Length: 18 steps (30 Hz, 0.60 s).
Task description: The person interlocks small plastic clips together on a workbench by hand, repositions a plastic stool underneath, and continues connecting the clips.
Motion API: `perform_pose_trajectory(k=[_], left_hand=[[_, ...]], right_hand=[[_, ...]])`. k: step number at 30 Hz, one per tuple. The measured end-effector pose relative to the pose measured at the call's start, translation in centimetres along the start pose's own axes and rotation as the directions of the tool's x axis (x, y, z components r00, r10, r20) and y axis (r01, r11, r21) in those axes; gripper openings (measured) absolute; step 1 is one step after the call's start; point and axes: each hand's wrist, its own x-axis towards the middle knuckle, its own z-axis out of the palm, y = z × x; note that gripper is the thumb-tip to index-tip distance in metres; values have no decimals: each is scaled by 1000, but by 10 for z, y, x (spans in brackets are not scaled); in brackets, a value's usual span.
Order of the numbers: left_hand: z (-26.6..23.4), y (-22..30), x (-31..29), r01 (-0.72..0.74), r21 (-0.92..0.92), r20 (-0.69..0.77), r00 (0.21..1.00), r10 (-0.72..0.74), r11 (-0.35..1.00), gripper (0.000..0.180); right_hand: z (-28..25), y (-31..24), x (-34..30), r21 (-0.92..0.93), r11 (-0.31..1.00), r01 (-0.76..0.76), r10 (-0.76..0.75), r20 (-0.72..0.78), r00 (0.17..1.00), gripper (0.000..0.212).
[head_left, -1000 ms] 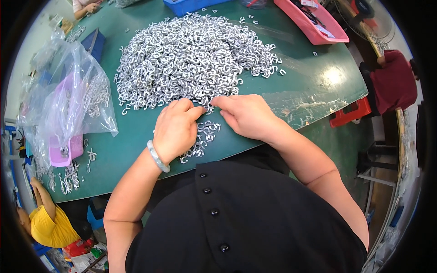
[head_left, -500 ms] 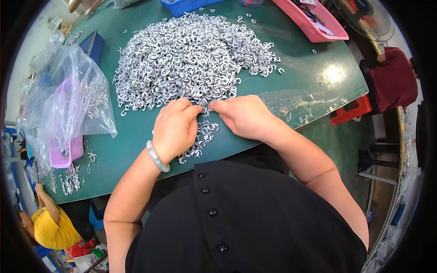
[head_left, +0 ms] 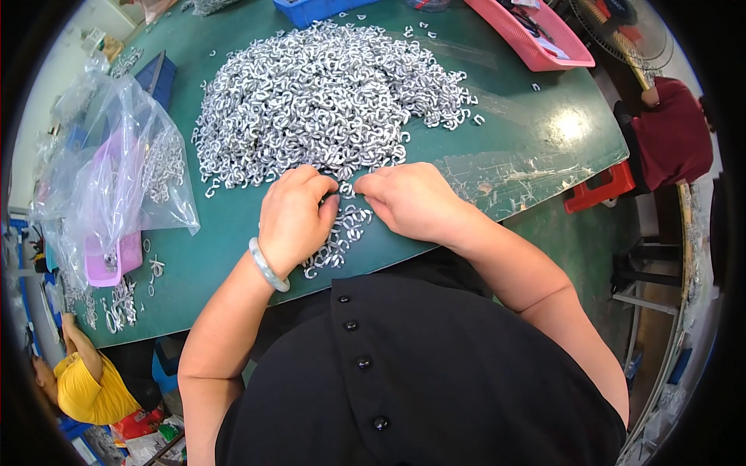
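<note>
A large heap of small silvery C-shaped metal pieces (head_left: 311, 109) covers the middle of the green table. At its near edge my left hand (head_left: 294, 217), with a pale bangle on the wrist, has curled fingers. Its thumb stands apart from the forefinger, and nothing shows between them. My right hand (head_left: 410, 200) is opposite, its fingertips bent together by a few pieces between the hands; whatever they pinch is hidden. Below the fingertips, a smaller scatter of the same pieces (head_left: 342, 237) runs toward the table's front edge, partly behind my left hand.
On the left, a clear plastic bag (head_left: 128, 171) lies over a pink-purple basket (head_left: 105, 268). Beyond the heap are a blue bin (head_left: 311, 9) and a pink basket (head_left: 536, 39) with tools. A person in yellow (head_left: 97, 388) and one in dark red (head_left: 672, 132) are nearby.
My left thumb has parted from the forefinger and dropped lower. The left fingertips have drawn slightly left, widening the gap between the hands, where loose pieces now show. My right hand has barely moved.
</note>
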Motion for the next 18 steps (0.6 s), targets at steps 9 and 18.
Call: perform_pose_trajectory(k=[9,18], left_hand=[[4,0,-2,45,-46,-10,999,-46,998,9],[2,9,2,-112,-114,101,987,123,987,18]], right_hand=[[-12,-8,-4,6,1000,18,-19,131,991,19],[-18,14,-17,70,995,-69,79,-145,986,16]])
